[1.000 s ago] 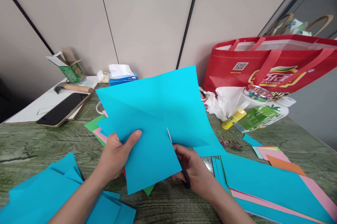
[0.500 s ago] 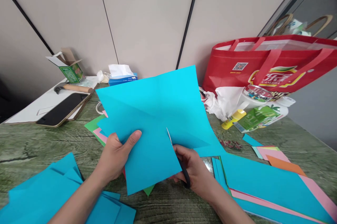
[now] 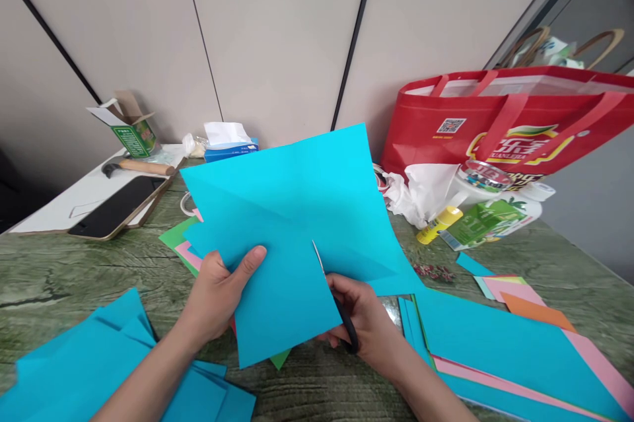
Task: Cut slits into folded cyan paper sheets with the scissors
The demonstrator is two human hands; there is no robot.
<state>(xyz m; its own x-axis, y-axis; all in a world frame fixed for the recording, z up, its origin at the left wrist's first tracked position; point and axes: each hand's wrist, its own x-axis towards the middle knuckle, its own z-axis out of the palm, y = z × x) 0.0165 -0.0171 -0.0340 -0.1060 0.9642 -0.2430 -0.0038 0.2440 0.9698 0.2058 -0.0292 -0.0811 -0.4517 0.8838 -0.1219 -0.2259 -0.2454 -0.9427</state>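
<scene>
A large sheet of blue paper (image 3: 297, 204) is held up over the table, partly cut from its near right side. My left hand (image 3: 225, 290) grips its lower left part, thumb on top and the other fingers hidden underneath. My right hand (image 3: 359, 313) is closed around the black-handled scissors (image 3: 319, 258). One pointed blade shows above the paper, lying in the cut; the other blade is hidden below. To the right of the cut, the sheet bends away toward the table.
Blue cut sheets (image 3: 74, 369) lie at the front left, and stacked coloured paper (image 3: 515, 343) at the right. A phone (image 3: 119, 206) and a hammer (image 3: 139, 166) lie at the left. A glue stick (image 3: 439, 224), crumpled tissue (image 3: 421, 194) and a red bag (image 3: 495, 125) stand back right.
The scissors' blade tip has shifted very slightly to the left. The sheet and my left hand are practically where they were.
</scene>
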